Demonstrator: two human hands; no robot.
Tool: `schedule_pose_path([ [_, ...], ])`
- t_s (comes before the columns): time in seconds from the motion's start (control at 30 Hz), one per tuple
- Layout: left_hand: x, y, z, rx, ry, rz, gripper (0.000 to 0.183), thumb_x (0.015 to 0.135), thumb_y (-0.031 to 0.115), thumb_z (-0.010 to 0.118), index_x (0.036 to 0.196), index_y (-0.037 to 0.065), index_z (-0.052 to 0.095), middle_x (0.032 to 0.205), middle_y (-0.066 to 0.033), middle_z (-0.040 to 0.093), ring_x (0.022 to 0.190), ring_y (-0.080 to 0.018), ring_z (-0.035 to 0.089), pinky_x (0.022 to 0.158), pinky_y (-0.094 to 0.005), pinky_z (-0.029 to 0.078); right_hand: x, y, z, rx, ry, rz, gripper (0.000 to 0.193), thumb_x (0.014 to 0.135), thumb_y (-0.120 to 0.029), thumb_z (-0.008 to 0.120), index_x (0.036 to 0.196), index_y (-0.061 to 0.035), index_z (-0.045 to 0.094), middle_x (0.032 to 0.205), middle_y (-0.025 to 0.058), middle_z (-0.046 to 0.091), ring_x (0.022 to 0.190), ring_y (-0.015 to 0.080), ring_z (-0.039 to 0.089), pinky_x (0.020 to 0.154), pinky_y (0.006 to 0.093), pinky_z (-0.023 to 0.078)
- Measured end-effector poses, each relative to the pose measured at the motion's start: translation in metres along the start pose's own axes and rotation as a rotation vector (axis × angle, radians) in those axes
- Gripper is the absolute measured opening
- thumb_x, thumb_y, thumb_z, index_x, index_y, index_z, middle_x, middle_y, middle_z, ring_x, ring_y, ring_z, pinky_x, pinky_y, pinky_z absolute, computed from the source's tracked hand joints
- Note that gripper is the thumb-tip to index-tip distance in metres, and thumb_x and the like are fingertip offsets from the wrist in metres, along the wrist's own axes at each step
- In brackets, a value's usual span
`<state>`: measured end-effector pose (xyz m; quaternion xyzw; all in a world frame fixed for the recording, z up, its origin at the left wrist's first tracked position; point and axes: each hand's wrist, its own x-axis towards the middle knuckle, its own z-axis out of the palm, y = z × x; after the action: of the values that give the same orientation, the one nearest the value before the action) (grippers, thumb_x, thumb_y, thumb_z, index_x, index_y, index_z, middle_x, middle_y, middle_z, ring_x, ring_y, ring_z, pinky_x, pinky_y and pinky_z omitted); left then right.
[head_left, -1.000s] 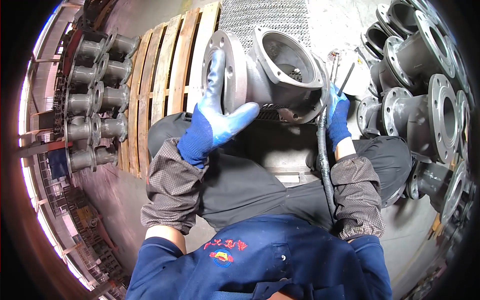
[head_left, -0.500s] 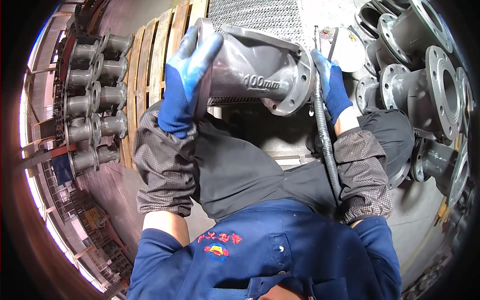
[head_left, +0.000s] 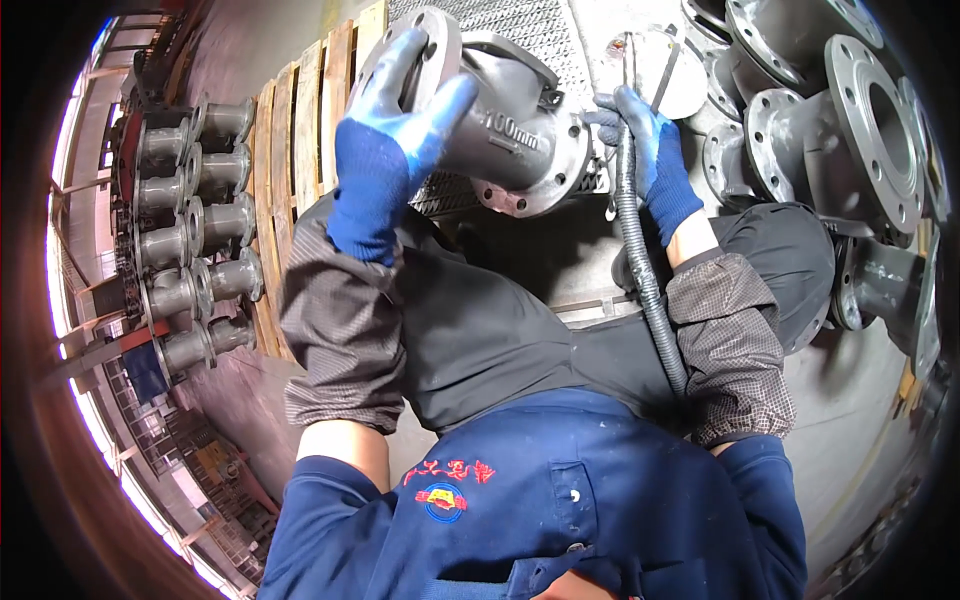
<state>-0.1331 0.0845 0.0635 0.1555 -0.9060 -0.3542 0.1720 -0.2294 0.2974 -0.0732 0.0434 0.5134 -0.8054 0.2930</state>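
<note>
A grey cast-metal valve body [head_left: 515, 115] with round flanges lies tilted in front of me on a metal grating. My left hand [head_left: 395, 140], in a blue coated glove, grips its left flange [head_left: 437, 60], fingers over the face and thumb toward the body. Just right of the other flange, my gloved right hand [head_left: 650, 150] closes round a slim tool [head_left: 628, 65] with a thin rod pointing away from me. From that tool a ribbed grey hose [head_left: 640, 240] runs down past my right forearm. The gap between tool and right flange is small.
Several flanged castings [head_left: 810, 140] crowd the right side, close to my right arm. A wooden pallet [head_left: 290, 150] stands at left, with rows of similar castings [head_left: 195, 220] beyond it. The metal grating [head_left: 520, 20] extends behind the valve body, beside a round white lid-like surface [head_left: 675, 80].
The valve body has turned and tilted, so its left flange shows more of its face. My right hand has drawn its fingers round the tool. The view has shifted slightly.
</note>
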Motion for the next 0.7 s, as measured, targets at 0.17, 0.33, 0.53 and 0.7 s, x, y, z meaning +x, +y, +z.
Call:
schedule_pose_path([
  [0.17, 0.071, -0.022, -0.028, 0.464, -0.332, 0.602, 0.04, 0.087, 0.01, 0.066, 0.127, 0.014, 0.061, 0.133, -0.0153, 0.055, 0.105, -0.0204, 0.063, 0.089, -0.0262, 0.05, 0.012, 0.027, -0.021, 0.064, 0.235, -0.089, 0.032, 0.094, -0.023, 0.059, 0.107, 0.0054, 0.06, 0.094, 0.0117, 0.066, 0.077, 0.0205, 0.067, 0.062, 0.0294, 0.055],
  [0.33, 0.115, -0.06, -0.052, 0.498, -0.213, 0.821, 0.039, 0.088, 0.003, 0.059, 0.125, 0.013, 0.06, 0.127, -0.0177, 0.059, 0.108, -0.03, 0.064, 0.092, -0.0331, 0.052, 0.003, 0.023, 0.002, 0.066, 0.157, -0.014, 0.035, 0.095, -0.025, 0.059, 0.114, 0.0051, 0.058, 0.102, 0.0137, 0.066, 0.083, 0.022, 0.068, 0.062, 0.0292, 0.057],
  [0.53, 0.067, -0.076, -0.074, 0.582, -0.176, 0.749, 0.05, 0.087, -0.001, 0.054, 0.135, 0.012, 0.049, 0.134, -0.0235, 0.051, 0.115, -0.0401, 0.058, 0.093, -0.039, 0.052, 0.002, 0.029, 0.026, -0.02, 0.141, 0.106, 0.039, 0.094, -0.027, 0.06, 0.118, 0.0031, 0.058, 0.103, 0.0116, 0.067, 0.077, 0.0179, 0.064, 0.066, 0.0299, 0.055],
  [0.7, 0.024, -0.087, -0.08, 0.362, -0.024, 0.624, 0.05, 0.088, -0.002, 0.056, 0.135, 0.013, 0.05, 0.134, -0.0224, 0.052, 0.115, -0.0373, 0.059, 0.092, -0.0375, 0.052, 0.001, 0.063, 0.053, -0.122, 0.135, 0.086, 0.032, 0.098, -0.03, 0.051, 0.102, -0.0003, 0.062, 0.091, 0.0059, 0.063, 0.077, 0.0146, 0.058, 0.066, 0.0301, 0.047],
])
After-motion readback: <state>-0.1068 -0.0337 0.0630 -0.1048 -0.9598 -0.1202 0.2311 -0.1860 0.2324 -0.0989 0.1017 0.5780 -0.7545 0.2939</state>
